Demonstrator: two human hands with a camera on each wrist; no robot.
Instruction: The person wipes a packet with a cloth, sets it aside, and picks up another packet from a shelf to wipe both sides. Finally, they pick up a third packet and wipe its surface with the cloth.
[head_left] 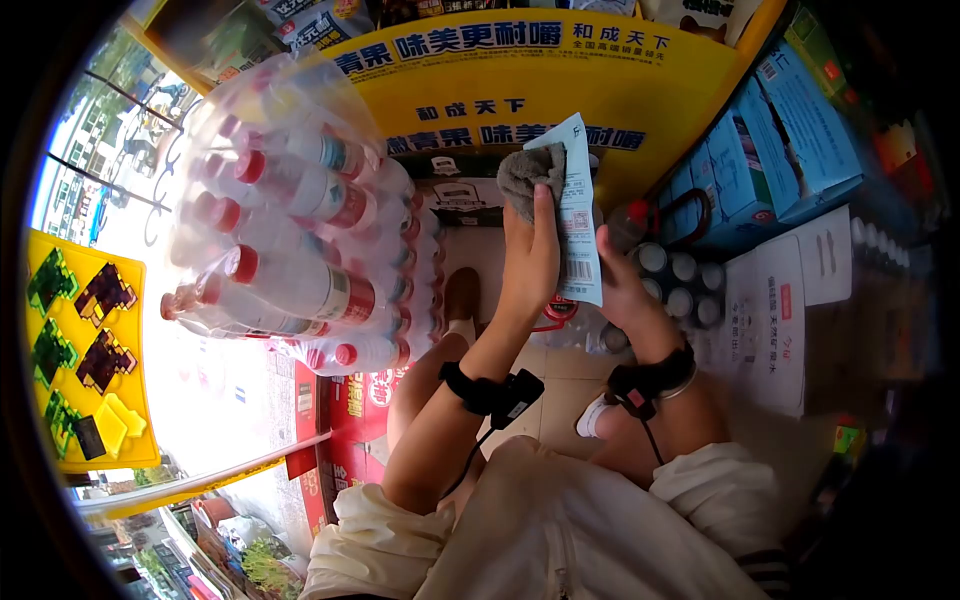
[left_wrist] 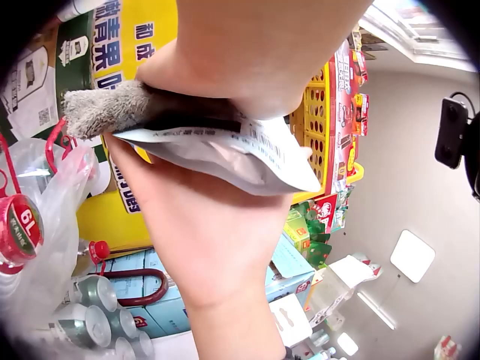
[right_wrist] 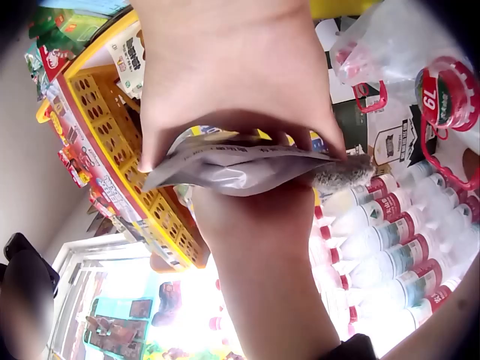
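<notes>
My left hand holds a grey cloth against the face of a flat, light-blue printed packet. The packet stands tilted upright in the head view, with a barcode near its lower end. My right hand grips its right edge, most of those fingers hidden behind it. Seen from the left wrist, the packet lies between both hands, and the cloth sticks out at the left. In the right wrist view, the packet's silvery end shows below my right hand.
Plastic-wrapped water bottles are stacked at the left. Blue cartons, a white carton and several cans stand at the right. Ahead is a yellow display panel. A yellow basket appears in the right wrist view.
</notes>
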